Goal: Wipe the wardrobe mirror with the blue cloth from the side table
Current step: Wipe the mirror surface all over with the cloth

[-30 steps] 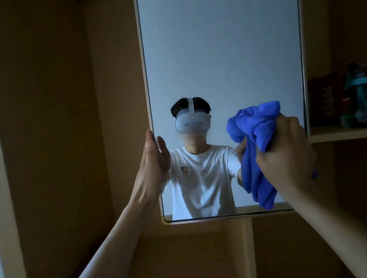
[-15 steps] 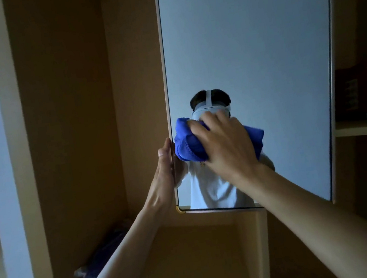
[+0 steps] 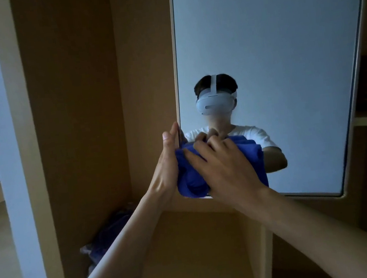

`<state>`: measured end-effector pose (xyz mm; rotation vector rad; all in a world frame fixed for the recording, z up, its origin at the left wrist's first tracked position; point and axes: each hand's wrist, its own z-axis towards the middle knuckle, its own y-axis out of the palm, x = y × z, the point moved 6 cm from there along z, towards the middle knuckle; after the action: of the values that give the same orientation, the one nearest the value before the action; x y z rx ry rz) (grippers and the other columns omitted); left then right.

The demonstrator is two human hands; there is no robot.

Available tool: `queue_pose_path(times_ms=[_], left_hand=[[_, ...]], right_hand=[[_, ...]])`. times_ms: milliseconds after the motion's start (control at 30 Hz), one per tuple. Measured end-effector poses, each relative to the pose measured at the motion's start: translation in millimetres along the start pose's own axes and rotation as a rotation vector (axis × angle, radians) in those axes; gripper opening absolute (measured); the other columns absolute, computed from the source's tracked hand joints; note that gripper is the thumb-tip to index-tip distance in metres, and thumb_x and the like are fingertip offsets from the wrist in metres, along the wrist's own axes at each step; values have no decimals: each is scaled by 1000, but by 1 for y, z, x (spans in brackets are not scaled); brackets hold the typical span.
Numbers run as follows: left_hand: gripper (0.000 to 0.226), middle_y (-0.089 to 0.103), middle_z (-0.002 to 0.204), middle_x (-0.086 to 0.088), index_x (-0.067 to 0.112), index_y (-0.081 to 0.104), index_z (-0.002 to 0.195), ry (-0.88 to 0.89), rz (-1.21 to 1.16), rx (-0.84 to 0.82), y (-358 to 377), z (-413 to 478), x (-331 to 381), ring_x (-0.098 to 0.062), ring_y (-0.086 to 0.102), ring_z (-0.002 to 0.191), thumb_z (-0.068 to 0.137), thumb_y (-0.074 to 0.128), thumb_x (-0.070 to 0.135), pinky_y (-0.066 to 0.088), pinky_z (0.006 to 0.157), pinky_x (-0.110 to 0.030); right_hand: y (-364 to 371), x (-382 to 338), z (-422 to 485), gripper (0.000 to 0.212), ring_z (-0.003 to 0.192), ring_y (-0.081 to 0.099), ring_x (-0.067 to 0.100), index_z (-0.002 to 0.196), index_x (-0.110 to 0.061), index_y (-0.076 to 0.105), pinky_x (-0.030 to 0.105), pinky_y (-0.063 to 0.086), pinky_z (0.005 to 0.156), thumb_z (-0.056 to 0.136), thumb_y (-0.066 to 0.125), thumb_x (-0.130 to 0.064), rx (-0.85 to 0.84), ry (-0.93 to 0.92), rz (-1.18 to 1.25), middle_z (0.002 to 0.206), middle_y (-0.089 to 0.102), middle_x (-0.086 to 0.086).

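Head view puts the wardrobe mirror [image 3: 270,45] ahead of me, its door swung out from the brown wardrobe carcass [image 3: 75,106], so I brace it: my left hand [image 3: 165,167] lies open and flat along the mirror's left edge, steadying the panel against the push. My right hand [image 3: 226,168] presses the bunched blue cloth [image 3: 190,180] onto the glass at the lower left corner, fingers curled into it. Something dark, possibly fabric, lies on the wardrobe floor [image 3: 107,237].
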<state>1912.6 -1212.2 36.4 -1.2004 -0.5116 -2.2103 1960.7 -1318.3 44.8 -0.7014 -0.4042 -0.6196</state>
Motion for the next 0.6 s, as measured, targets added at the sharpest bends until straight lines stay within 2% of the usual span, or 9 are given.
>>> queue_pose_path(times_ms=[67,133,333,433,467,500,533,600], left_hand=[[58,47,156,0,50,32,154,-16,26,16,-1,-1,-1,-17,49,139,101,16,67,37,119,-45],[59,45,157,-2,48,29,155,-17,42,16,-3,-1,-1,-16,44,144,101,16,67,29,123,-44],[59,42,159,1,47,27,157,-17,110,4,-1,-2,-3,-13,38,147,102,15,66,26,125,-43],[60,41,160,4,41,31,157,-22,108,6,-1,-3,-1,-9,41,144,104,16,64,29,124,-42],[58,40,161,4,42,29,158,-16,103,5,-1,-3,0,-10,41,144,104,15,62,30,123,-42],[57,39,161,3,42,26,158,-8,96,1,0,-3,1,-12,40,145,105,14,59,33,122,-42],[57,39,162,1,42,22,159,-2,94,-6,1,-4,2,-16,39,146,105,13,57,34,121,-42],[58,37,163,-2,42,17,160,6,117,-19,2,-5,1,-17,37,148,105,11,59,34,121,-44]], right_hand=[[9,-11,-12,60,101,52,30,134,-17,49,45,44,86,84,69,-43,-44,-30,13,119,58,8],[15,-20,-21,57,98,52,29,134,-18,50,43,44,83,85,69,-40,-66,-59,31,114,58,5],[15,-19,-21,52,91,51,27,131,-18,50,42,45,79,83,67,-29,-128,-152,4,109,55,5],[4,-4,-7,45,103,51,35,131,-14,47,50,45,89,87,53,-21,-105,-129,-62,117,55,13],[-3,6,0,48,106,51,38,132,-12,47,52,45,91,86,55,-18,-81,-81,-83,120,55,16],[-12,18,8,51,106,51,38,133,-11,48,51,45,90,84,60,-15,-43,-26,-95,120,56,16],[-22,30,17,52,102,53,37,131,-10,51,48,46,83,81,64,-14,6,26,-95,116,58,15],[-39,51,29,45,89,55,35,123,-8,59,41,39,67,79,67,-14,102,100,-69,104,61,13]])
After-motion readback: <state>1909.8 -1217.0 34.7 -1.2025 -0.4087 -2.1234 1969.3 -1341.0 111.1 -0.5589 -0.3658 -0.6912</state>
